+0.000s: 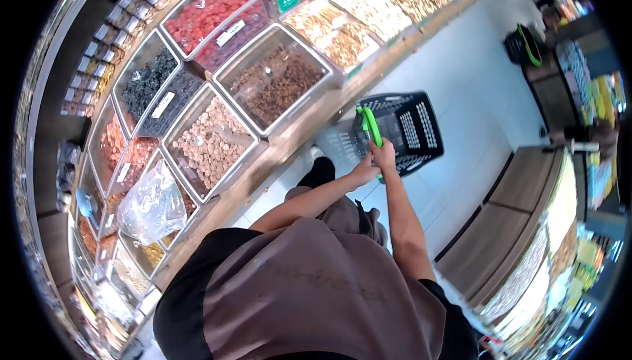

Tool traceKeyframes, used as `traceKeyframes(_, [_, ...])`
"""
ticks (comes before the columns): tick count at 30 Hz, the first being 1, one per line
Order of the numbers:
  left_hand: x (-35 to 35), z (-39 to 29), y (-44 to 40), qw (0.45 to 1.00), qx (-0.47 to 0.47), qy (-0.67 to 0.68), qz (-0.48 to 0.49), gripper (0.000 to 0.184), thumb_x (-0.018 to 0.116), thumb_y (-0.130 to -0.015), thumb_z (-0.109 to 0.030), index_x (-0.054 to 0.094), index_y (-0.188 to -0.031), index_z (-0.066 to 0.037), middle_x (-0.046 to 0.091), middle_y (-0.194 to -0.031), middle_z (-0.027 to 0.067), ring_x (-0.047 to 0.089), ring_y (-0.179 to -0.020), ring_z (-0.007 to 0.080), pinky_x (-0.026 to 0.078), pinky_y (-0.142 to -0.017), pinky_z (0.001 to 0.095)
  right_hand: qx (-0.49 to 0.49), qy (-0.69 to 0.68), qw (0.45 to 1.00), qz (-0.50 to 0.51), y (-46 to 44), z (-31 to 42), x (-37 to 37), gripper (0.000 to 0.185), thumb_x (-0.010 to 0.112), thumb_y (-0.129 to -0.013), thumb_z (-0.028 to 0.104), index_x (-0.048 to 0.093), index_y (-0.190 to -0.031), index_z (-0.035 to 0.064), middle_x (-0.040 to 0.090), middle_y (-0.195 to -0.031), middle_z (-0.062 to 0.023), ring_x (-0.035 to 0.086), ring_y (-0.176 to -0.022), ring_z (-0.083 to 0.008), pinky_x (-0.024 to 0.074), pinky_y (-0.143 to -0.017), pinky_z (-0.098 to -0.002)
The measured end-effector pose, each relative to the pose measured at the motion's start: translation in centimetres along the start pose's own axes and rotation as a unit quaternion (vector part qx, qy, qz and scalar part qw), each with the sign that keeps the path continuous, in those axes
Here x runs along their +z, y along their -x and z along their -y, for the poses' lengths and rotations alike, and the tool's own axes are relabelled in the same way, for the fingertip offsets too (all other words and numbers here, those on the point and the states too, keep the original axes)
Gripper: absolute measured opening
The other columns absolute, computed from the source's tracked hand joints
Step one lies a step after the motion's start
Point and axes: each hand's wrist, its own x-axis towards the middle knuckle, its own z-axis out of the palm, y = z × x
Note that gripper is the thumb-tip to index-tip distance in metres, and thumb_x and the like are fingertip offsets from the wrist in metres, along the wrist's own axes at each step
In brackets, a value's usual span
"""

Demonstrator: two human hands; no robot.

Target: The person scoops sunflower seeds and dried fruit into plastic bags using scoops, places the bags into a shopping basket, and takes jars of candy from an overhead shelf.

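Note:
A black shopping basket (421,126) with perforated sides hangs in front of my legs, above the pale floor. My right hand (384,156) is closed round its bright green handle (370,125). Close beside it, my left hand (363,172) is also closed on the handle's lower end, its fingertips partly hidden by the right hand. The part of the basket's inside that shows holds nothing I can make out.
To the left runs a wooden counter with bins of dark dried pieces (280,86), pinkish-brown round pieces (212,142) and red dried fruit (207,14). A clear plastic bag (153,205) lies on the bins. Brown cabinets (490,251) stand right; another basket (523,47) sits farther off.

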Motion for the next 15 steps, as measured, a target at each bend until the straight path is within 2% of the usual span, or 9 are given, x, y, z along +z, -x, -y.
traceKeyframes(1, [-0.2,-2.2,-1.7,0.993,-0.027,0.105,0.048,0.080,0.061,-0.081,-0.010,0.025,-0.153,-0.013,0.057,-0.123,0.0143,0.063,-0.098,0.0193,0.051,-0.077,0.0335,0.011,0.009,0.999,-0.046,-1.9,0.5,0.3,0.039,0.073,-0.084,0.036,0.066,-0.089,-0.0017,0.068,-0.085,-0.0264,0.067,-0.087,-0.0458,0.0507,-0.076,-0.0500])
traceKeyframes(2, [-0.8,-4.3,-3.1,0.992,-0.012,0.116,0.039,0.080,0.061,-0.081,-0.010,0.025,-0.153,-0.013,0.057,-0.123,0.0143,0.063,-0.098,0.0193,0.051,-0.077,0.0335,0.018,0.017,0.995,-0.092,-3.9,0.9,0.1,0.037,0.073,-0.084,0.034,0.066,-0.091,-0.0019,0.068,-0.085,-0.0265,0.067,-0.086,-0.0460,0.0509,-0.076,-0.0497])
traceKeyframes(4, [-2.9,-7.8,-5.3,0.982,-0.080,0.144,0.097,0.078,0.058,-0.081,-0.008,0.025,-0.151,-0.011,0.058,-0.109,0.0082,0.058,-0.082,0.0107,0.048,-0.068,0.0278,-0.016,0.025,0.994,-0.107,-8.3,0.9,-0.3,0.035,0.074,-0.084,0.031,0.066,-0.094,-0.0020,0.069,-0.087,-0.0265,0.067,-0.086,-0.0463,0.0510,-0.076,-0.0495])
traceKeyframes(6, [-4.5,-10.6,-6.7,0.986,-0.090,0.122,0.068,0.071,0.059,-0.083,-0.011,0.032,-0.148,-0.009,0.060,-0.103,0.0077,0.058,-0.081,0.0110,0.046,-0.065,0.0277,0.057,-0.012,0.992,-0.115,-12.7,0.3,-0.3,0.029,0.074,-0.084,0.024,0.067,-0.093,-0.0023,0.070,-0.084,-0.0234,0.070,-0.079,-0.0380,0.0522,-0.073,-0.0468])
traceKeyframes(8, [-5.6,-10.9,-9.0,0.995,-0.073,0.023,0.065,0.070,0.064,-0.079,-0.023,0.043,-0.143,-0.003,0.067,-0.107,0.0151,0.066,-0.087,0.0217,0.051,-0.075,0.0359,0.072,-0.107,0.984,-0.120,-16.3,0.9,-0.7,0.021,0.072,-0.087,0.017,0.067,-0.089,-0.0032,0.069,-0.075,-0.0150,0.066,-0.066,-0.0238,0.0511,-0.061,-0.0406])
traceKeyframes(9, [-6.0,-11.2,-9.4,0.998,-0.038,-0.025,0.041,0.063,0.066,-0.081,-0.028,0.051,-0.137,-0.003,0.068,-0.112,0.0184,0.068,-0.096,0.0240,0.052,-0.080,0.0359,0.095,-0.206,0.966,-0.122,-16.0,4.1,-1.8,0.013,0.069,-0.089,0.009,0.066,-0.088,-0.0035,0.063,-0.069,-0.0063,0.057,-0.058,-0.0137,0.0455,-0.052,-0.0332])
traceKeyframes(10, [-6.5,-11.6,-9.8,0.998,-0.015,-0.050,0.035,0.057,0.066,-0.082,-0.027,0.055,-0.133,-0.002,0.069,-0.110,0.0197,0.068,-0.096,0.0257,0.052,-0.081,0.0359,0.096,-0.261,0.953,-0.117,-18.3,3.3,-1.7,0.011,0.067,-0.090,0.008,0.065,-0.086,-0.0024,0.060,-0.068,-0.0033,0.054,-0.055,-0.0122,0.0418,-0.050,-0.0306])
traceKeyframes(12, [-7.4,-11.0,-11.4,0.997,0.037,-0.067,0.024,0.047,0.065,-0.084,-0.027,0.062,-0.123,-0.002,0.070,-0.107,0.0198,0.070,-0.092,0.0265,0.053,-0.082,0.0356,0.114,-0.284,0.945,-0.117,-22.2,2.6,-2.0,0.012,0.065,-0.093,0.009,0.062,-0.084,0.0024,0.058,-0.066,-0.0037,0.051,-0.051,-0.0150,0.0420,-0.049,-0.0322])
traceKeyframes(15, [-10.9,-16.5,-8.8,0.999,0.001,-0.032,0.027,0.035,0.063,-0.087,-0.025,0.066,-0.113,0.000,0.071,-0.103,0.0165,0.071,-0.088,0.0228,0.054,-0.079,0.0350,0.123,-0.299,0.939,-0.114,-26.2,3.4,-2.5,0.009,0.059,-0.094,0.006,0.057,-0.097,-0.0015,0.061,-0.074,-0.0085,0.059,-0.054,-0.0196,0.0473,-0.048,-0.0332])
